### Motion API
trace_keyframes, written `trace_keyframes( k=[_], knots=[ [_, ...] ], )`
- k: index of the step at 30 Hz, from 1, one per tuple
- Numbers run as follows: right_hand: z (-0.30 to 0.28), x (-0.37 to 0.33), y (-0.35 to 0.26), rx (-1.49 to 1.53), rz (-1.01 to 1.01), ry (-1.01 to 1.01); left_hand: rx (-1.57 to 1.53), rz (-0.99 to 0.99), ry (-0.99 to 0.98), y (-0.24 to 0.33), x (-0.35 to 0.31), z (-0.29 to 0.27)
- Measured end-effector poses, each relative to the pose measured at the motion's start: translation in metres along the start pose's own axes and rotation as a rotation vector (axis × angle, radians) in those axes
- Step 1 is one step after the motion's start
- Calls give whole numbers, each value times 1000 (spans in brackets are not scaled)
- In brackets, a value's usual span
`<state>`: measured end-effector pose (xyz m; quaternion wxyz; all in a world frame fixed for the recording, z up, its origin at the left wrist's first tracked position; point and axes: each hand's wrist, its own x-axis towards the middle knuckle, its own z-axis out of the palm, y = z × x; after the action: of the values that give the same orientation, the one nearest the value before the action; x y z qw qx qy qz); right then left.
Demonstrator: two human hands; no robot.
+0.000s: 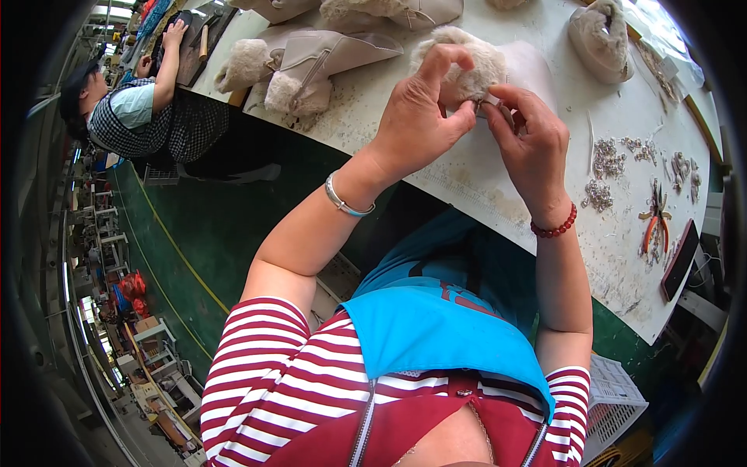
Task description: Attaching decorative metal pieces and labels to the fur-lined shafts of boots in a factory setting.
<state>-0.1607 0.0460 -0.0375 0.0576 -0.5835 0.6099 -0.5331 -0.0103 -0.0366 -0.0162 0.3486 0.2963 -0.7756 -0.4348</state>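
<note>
Right hand (537, 136) pinches a strap (491, 99) on the fur-trimmed boot (533, 68); left hand (418, 111) touches it, grip unclear.

Flat black gadget (680, 261) over on the far right, white plastic crate (615, 401) lower down, green floor (210, 226), something red (131, 288) off left, plus a coworker (128, 110) in checks.

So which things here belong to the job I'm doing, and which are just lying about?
Part of the job, it seems:
furry boot, at the fingers of your left hand and right hand
probably the other boots, small metal bits and pliers

Probably just lying about:
flat black device at the table edge
pale plastic crate
</note>
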Motion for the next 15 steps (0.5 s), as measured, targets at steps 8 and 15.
trace_keyframes(
  k=[8, 15],
  knots=[
    [0, -3, 4, 111, 59, -66, 274, 248, -61, -9, 2, -5],
    [-4, -7, 0, 81, 49, -106, 319, 274, -101, -2, 3, -8]
  ],
)
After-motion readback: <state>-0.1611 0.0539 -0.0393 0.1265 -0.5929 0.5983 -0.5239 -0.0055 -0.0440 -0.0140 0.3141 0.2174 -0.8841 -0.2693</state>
